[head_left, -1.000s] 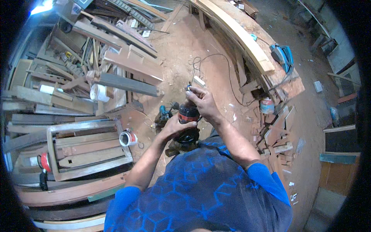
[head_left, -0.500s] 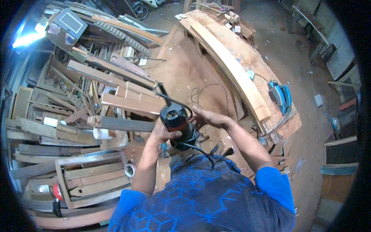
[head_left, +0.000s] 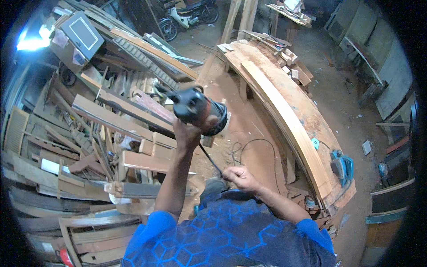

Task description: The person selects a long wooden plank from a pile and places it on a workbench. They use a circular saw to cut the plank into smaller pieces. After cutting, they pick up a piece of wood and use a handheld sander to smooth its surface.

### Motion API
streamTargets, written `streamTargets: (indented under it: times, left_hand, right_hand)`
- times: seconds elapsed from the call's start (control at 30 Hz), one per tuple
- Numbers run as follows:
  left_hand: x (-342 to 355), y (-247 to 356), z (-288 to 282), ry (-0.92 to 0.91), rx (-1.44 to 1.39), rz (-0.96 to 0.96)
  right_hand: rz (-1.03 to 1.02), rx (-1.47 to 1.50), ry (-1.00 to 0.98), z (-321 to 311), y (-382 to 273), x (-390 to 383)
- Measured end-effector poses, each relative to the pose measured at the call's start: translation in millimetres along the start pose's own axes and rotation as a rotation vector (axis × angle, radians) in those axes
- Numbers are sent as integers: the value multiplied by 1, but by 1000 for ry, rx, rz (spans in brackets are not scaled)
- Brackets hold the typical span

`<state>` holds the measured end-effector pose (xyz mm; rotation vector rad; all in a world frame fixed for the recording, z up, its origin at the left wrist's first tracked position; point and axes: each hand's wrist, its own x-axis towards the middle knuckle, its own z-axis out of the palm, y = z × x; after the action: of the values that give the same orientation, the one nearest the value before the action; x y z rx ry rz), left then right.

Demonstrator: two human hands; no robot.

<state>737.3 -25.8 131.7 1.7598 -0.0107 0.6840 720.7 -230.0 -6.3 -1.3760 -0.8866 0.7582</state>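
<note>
In my raised left hand (head_left: 187, 133) is a black corded power tool (head_left: 194, 108) with a rounded body and a reddish band. Its cord is wound about the lower part, and my left fingers are mostly hidden behind it. From the tool a black cord (head_left: 208, 156) runs down to my right hand (head_left: 241, 177), which is closed around it in front of my belly. A blue electric planer (head_left: 341, 168) rests on the near right end of the workbench (head_left: 318, 113), beside a long pale plank (head_left: 284, 127).
Stacked boards and frames (head_left: 111, 120) crowd the left side, some jutting toward my left arm. A loose cable (head_left: 258, 140) loops over the dusty floor. Wood offcuts (head_left: 289, 58) lie at the bench's far end, and a motorbike (head_left: 182, 20) stands farther back.
My left hand has lifted the power tool up and away from my body. My right hand has left the tool, moved down toward me, and now grips the cord, which is stretched between them.
</note>
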Motion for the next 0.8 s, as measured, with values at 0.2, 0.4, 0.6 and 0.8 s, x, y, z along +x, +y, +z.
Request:
streamTargets:
  times: [0.2,0.4,0.6,0.8]
  left_hand:
    - [101,-60,-53,118,-928,-438]
    - [158,-43,-119,-464,-588,-411]
    - [197,-80,-147,225,292,-104]
    - [269,-153,-147,293,-747,-330]
  right_hand:
    - [93,197,349,-7,81,162]
    - [-173,224,560,-170,-9,251]
    - [-109,-272,-344,-130,-84,252]
    - [311,36,-320,-82,23,387]
